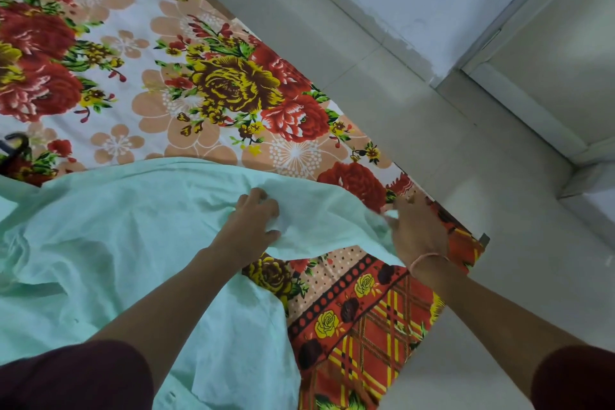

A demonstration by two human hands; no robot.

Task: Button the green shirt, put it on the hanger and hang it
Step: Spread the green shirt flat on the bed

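My left hand (254, 221) bunches the green shirt (133, 243) mid-frame; my right hand (417, 231) pinches its edge. Best pull it flat before buttoning.

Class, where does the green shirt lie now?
In the head view, the green shirt lies spread over the floral bedsheet at lower left; the left hand grips its edge, the right hand just beside.

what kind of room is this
Most likely a bedroom at home: a wide floral bedsheet, a green shirt laid out on it, and a pale tiled floor alongside.
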